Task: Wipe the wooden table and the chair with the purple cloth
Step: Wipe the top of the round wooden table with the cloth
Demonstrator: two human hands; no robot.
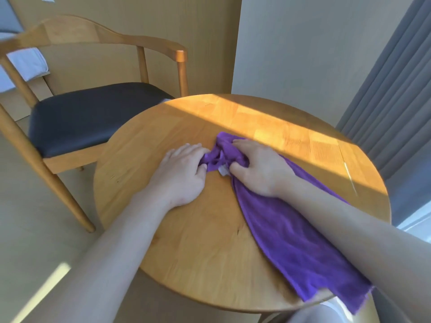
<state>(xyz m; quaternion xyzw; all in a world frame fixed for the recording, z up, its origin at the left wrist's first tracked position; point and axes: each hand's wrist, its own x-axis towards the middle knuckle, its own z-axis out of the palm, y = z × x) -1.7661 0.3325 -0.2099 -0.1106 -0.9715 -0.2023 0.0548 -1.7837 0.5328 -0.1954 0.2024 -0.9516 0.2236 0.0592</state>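
Sunlit round wooden table (pixel 186 241): left hand (pixel 179 176) and right hand (pixel 258 169) are bunching the purple cloth (pixel 286 231); wiping strokes should follow.

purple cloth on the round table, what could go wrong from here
1. The purple cloth trails to the near edge of the wooden table and hangs over it; the hanging end could snag or drag across the person's lap.
2. Both the left hand and the right hand grip one bunched end, so a wipe may reach only a narrow strip.
3. The chair stands close beside the table; a wide sweep might knock it.
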